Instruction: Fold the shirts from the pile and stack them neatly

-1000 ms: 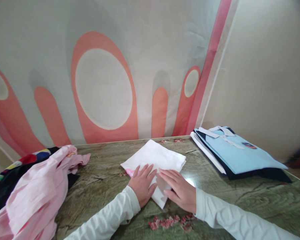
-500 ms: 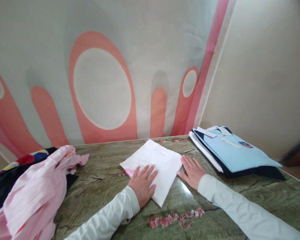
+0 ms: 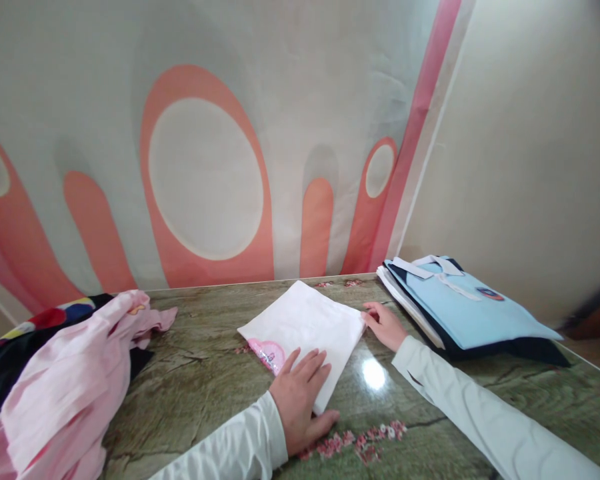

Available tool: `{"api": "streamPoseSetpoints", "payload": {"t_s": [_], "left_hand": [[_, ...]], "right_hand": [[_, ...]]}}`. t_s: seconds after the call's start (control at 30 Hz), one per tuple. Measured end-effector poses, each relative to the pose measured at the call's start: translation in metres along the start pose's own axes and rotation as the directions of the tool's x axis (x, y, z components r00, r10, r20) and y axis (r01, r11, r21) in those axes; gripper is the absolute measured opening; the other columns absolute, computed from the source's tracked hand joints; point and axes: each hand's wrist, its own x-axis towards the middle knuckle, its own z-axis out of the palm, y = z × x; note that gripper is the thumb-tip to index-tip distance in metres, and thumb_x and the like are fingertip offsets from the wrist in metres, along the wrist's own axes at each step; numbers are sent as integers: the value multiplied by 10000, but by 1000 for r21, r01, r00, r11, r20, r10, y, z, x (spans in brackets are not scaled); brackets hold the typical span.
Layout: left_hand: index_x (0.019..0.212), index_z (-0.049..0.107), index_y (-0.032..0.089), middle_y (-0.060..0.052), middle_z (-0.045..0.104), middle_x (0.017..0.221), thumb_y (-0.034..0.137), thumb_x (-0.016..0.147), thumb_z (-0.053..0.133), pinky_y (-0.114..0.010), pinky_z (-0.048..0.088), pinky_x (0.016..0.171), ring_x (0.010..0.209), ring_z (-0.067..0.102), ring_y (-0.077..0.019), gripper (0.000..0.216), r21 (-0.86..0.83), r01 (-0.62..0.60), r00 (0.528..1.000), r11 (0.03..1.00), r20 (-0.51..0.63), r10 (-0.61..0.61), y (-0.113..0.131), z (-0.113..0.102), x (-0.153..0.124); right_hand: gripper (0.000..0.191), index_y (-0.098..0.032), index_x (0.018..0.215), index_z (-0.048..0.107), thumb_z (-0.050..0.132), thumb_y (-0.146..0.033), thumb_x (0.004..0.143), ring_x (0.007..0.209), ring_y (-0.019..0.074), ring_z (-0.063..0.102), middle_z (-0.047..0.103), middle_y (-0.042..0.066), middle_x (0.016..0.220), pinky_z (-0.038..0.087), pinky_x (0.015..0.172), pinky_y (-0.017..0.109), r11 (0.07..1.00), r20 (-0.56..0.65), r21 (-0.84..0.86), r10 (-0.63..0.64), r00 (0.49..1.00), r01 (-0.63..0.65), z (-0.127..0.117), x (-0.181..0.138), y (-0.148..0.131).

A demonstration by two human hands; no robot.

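Observation:
A white folded garment [image 3: 305,323] lies flat on the table, turned so that one corner points away from me. A pink print shows at its left edge. My left hand [image 3: 303,400] rests flat over its near part, fingers stretched out and the thumb apart, beyond the cloth's near corner. At the right corner, my right hand [image 3: 386,327] has its fingers bent and closed on the cloth's edge. The fingertips there are partly hidden.
A loose pink garment [image 3: 75,380] lies at the left over a black one with coloured patches [image 3: 45,323]. On the right sits a stack of folded clothes, topped by a light blue shirt [image 3: 475,307] with a white collar. The wood-patterned table [image 3: 190,373] meets a wall behind.
My left hand has slid toward me and right, uncovering more of the pink print. My right hand has gone from lying flat to bent fingers gripping the right corner.

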Motion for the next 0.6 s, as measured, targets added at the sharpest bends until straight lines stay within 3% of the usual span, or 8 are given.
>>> {"api": "streamPoseSetpoints", "payload": {"t_s": [0.17, 0.43, 0.6], "left_hand": [[1247, 421, 177, -89, 342, 1366, 394, 699, 536, -482, 130, 1057, 1262, 269, -261, 601, -16, 14, 1000, 1000, 21, -13, 2, -2, -1], [1245, 420, 176, -88, 336, 1369, 420, 742, 481, -467, 128, 1061, 1265, 262, -249, 562, -32, 19, 1000, 999, 19, -19, 1, -1, -1], [1249, 415, 183, -78, 336, 1369, 422, 750, 470, -475, 127, 1060, 1263, 265, -254, 556, -30, 17, 1000, 999, 21, -17, 0, 0, -1]], "right_hand": [[329, -158, 988, 520, 539, -337, 713, 607, 141, 528, 546, -6, 690, 446, 626, 304, 996, -16, 75, 47, 999, -46, 5, 2, -4], [251, -162, 922, 543, 547, -307, 717, 672, 145, 547, 576, 29, 803, 464, 640, 295, 954, -69, 300, 39, 997, -16, 5, -2, -15], [215, -166, 895, 553, 515, -315, 744, 680, 152, 555, 592, 37, 809, 462, 644, 295, 971, -57, 239, 5, 998, 8, 0, -3, -12]]}}
